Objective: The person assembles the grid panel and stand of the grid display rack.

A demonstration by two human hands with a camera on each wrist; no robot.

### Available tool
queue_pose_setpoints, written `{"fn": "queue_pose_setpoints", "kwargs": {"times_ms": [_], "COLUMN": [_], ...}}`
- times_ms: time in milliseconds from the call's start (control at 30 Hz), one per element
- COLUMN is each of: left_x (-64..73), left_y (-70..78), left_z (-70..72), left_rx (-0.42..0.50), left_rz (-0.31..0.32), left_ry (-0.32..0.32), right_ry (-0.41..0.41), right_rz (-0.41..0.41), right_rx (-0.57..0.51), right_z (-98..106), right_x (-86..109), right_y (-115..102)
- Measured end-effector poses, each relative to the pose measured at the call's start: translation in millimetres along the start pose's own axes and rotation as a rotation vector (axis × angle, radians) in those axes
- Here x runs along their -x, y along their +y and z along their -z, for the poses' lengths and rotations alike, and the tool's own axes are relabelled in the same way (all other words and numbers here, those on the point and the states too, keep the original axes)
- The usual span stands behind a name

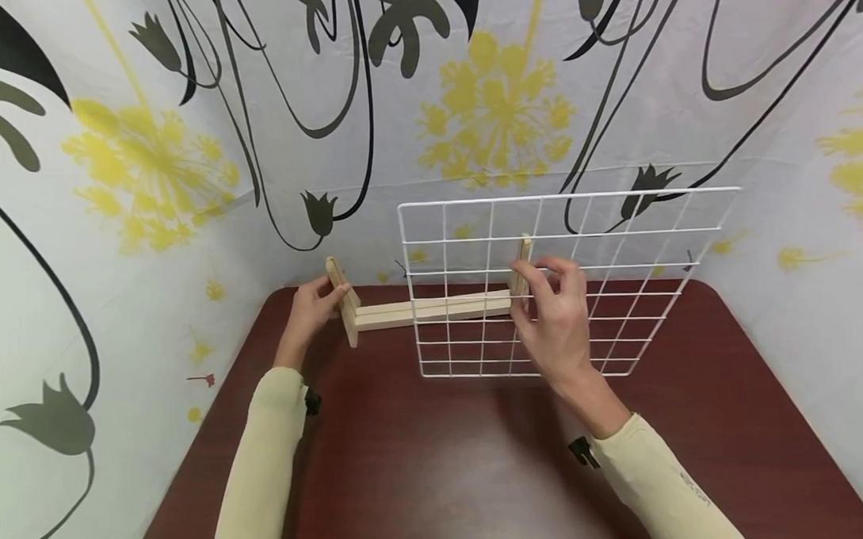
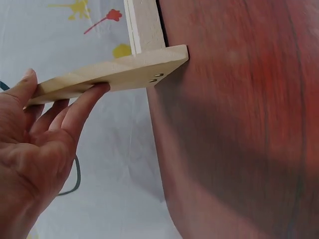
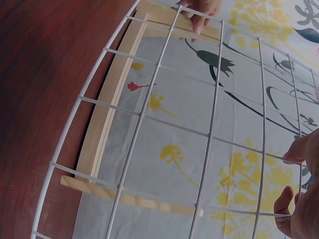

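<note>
A light wooden stand has two upright end pieces joined by a crossbar. My left hand holds its left end piece, with the thumb on one side and fingers on the other, as the left wrist view shows. Two metal screw heads show on this piece's outer face. In front of the stand's right part, a white wire grid panel leans at a tilt. My right hand pinches its wires near the middle, where it overlaps the right end piece.
The stand is near the back edge of a dark red-brown table. Behind and beside the table hangs a white sheet printed with yellow, black and grey flowers. A small black clip shows at the right sleeve.
</note>
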State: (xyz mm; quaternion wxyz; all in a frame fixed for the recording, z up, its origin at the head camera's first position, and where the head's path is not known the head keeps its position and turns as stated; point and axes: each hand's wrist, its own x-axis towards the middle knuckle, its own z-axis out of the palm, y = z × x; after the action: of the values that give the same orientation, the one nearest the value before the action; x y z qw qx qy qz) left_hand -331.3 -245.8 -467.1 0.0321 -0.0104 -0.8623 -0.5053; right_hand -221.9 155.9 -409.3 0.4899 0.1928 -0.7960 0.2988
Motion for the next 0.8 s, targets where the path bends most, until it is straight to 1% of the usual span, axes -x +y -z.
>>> {"fn": "queue_pose_setpoints", "kwargs": {"times_ms": [67,167,300,400,500,667,800], "left_x": [-1.6,-4.6,-8.5,-11.8,-12.7,-11.0,-13.6], "left_y": [3.9,9.1,13.6,18.5,22.0,26.9,33.4], "left_z": [-0.3,-6.7,-24.0,-34.8,-44.2,-57.2,-69.2], "left_rx": [0.005,0.009,0.048,0.068,0.08,0.113,0.125], "left_rz": [-0.009,-0.023,-0.033,-0.046,-0.057,-0.056,-0.09], "left_ry": [-0.01,-0.033,-0.055,-0.047,-0.049,-0.063,-0.068], "right_ry": [-0.002,0.001,-0.002,-0.003,-0.011,-0.022,-0.01], "right_rz": [0.0,-0.005,0.001,0.007,-0.004,-0.025,-0.023], "right_rx": [0.001,0.006,0.021,0.021,0.02,0.02,0.027], "right_z": [-2,-2,1,2,2,2,2], "right_x": [-0.9,-1.5,-0.3,-0.8,0.1,2.2,-0.1], "right_y": [-1,0,3,5,8,10,12]}}
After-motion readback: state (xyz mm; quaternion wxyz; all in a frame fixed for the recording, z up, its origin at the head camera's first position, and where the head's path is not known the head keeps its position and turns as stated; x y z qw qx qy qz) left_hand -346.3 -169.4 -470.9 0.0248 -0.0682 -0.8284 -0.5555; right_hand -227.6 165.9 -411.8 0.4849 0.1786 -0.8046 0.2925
